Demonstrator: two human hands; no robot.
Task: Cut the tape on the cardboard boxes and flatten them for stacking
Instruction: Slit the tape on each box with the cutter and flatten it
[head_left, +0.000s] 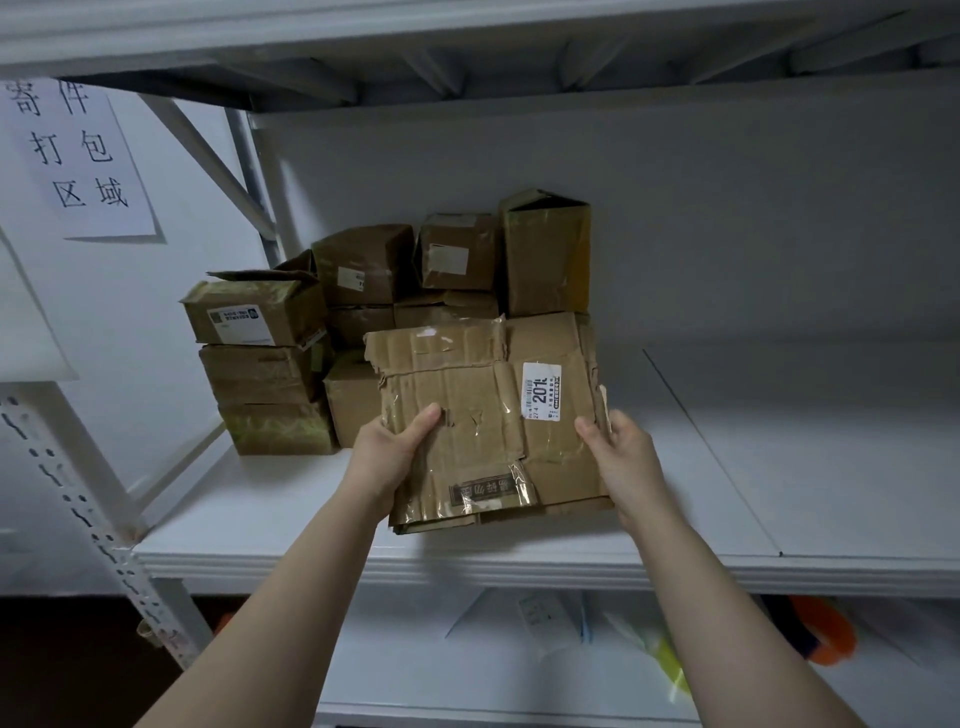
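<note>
Two hands hold one flat box (467, 426) between them, over the white shelf (727, 467).

- Left hand (387, 457): grips the box's left edge, thumb on top; the fingers go under the cardboard and are hidden.
- Right hand (621, 452): grips the right edge, thumb on the top face, fingers curled round the side.
- Flat box: brown, creased, torn along its far left edge, with patches of clear tape on the top face. A white label (541, 391) sits just left of the right thumb. The near edge shows several layers of cardboard. Whether it rests on the shelf or is held clear of it cannot be told.
- Boxes (363, 265): a pile of unflattened ones stands beyond the hands, stacked against the back wall. One at the far left has its flaps up. The tallest stands upright beyond the right hand.
- Sign (78, 156): white paper with printed characters, on the wall far left of the left hand.
- Lower shelf (467, 670): under the forearms, holding papers and an orange object (831, 636), blurred.
</note>
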